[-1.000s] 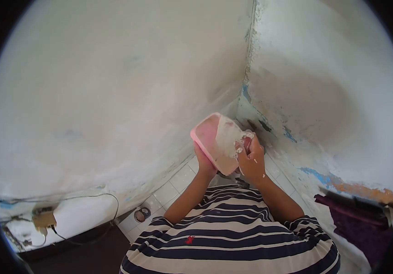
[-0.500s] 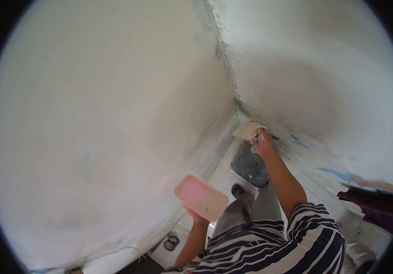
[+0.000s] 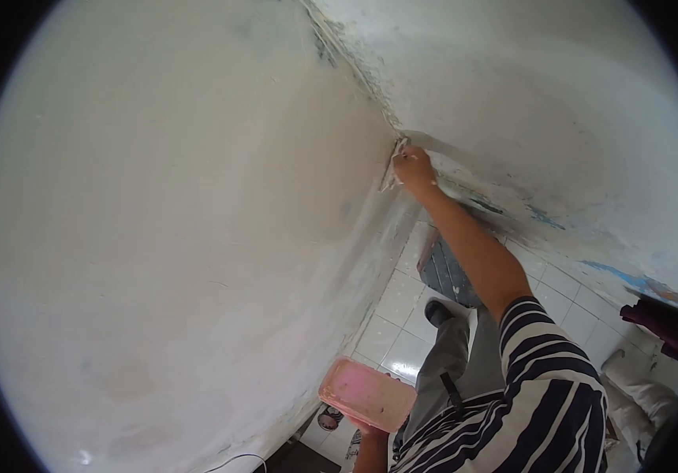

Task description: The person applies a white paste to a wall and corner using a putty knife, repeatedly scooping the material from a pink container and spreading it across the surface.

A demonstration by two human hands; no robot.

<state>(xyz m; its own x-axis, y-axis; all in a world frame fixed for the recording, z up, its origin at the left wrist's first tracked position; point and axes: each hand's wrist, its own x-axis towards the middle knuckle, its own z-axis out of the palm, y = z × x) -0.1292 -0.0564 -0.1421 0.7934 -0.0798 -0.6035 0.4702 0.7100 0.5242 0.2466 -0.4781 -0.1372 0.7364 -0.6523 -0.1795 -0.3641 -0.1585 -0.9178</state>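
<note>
My right hand (image 3: 415,169) is closed around a putty-smeared flat scraper (image 3: 391,176). The blade is seen nearly edge-on, pressed to the left wall (image 3: 197,189) close beside the corner; its handle is hidden in my fist. Bits of pale putty cling to my fingers. Low in front of my body, my left hand (image 3: 366,428) supports a pink plastic tub (image 3: 368,394) from below, its fingers mostly hidden. Pale residue coats the tub's inside. Rough, ridged putty runs up the corner seam (image 3: 358,75) between the two walls.
A dark grey slatted stool or mat (image 3: 443,272) lies in the corner near my shoe (image 3: 437,313). White tiles (image 3: 377,337) cover the floor. Blue paint flakes (image 3: 619,275) mark the right wall's base. Dark purple cloth (image 3: 664,327) is at the right, and a roll of tape (image 3: 328,418) below left.
My right hand has moved up and left with the scraper, from away from the wall to against it at the corner. The tub has shifted down and right in view as the camera turned.
</note>
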